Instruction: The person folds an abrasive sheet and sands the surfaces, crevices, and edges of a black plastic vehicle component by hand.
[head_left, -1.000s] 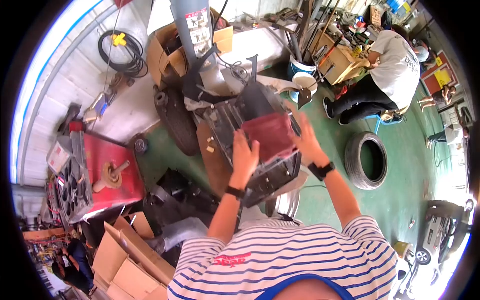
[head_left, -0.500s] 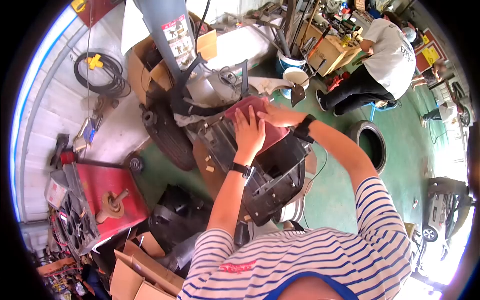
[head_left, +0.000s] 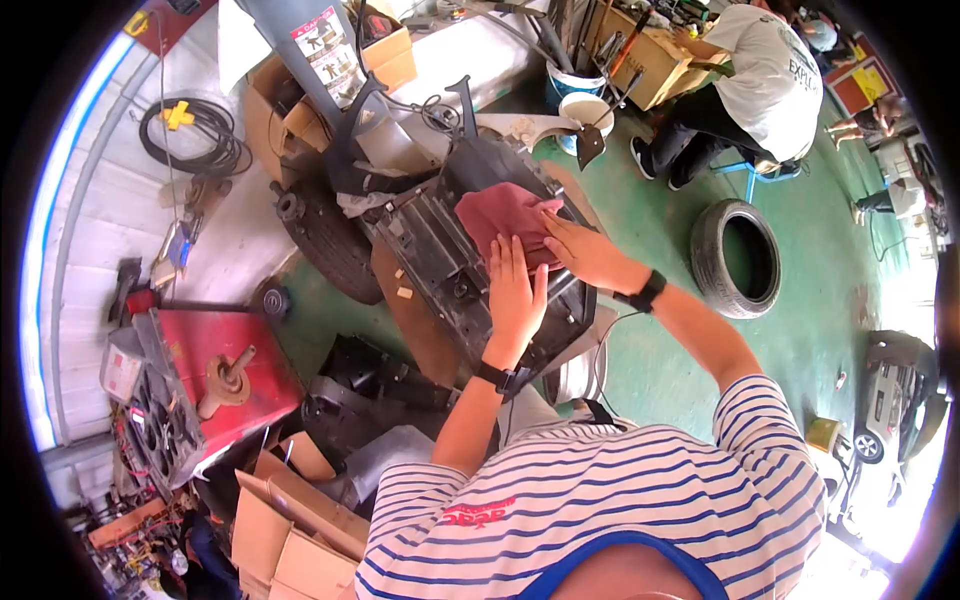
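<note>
A dark red cloth (head_left: pixel 492 212) lies bunched and folded over a large black plastic part (head_left: pixel 425 235) with ribs and cavities. My left hand (head_left: pixel 516 298) rests on the near edge of the cloth, its fingers stretched out and pointing away from me. From the right, my right hand (head_left: pixel 598 258) reaches onto the cloth's right side with straight fingers lying on it. Part of the cloth is hidden beneath both hands. Under the black part, a brown cardboard sheet (head_left: pixel 405 318) shows along its left side.
At left are a worn tire (head_left: pixel 330 245) and a red cabinet (head_left: pixel 265 365). Another tire (head_left: pixel 708 262) lies on the green floor at right. Buckets (head_left: pixel 585 112) stand beyond the part. A person in a white shirt (head_left: pixel 768 85) sits bent over at upper right. Cardboard boxes (head_left: pixel 320 550) are near me.
Both hands have moved nearer to me, and the cloth has gone from flat to bunched. My right hand has shifted right and down. The view has shifted slightly.
</note>
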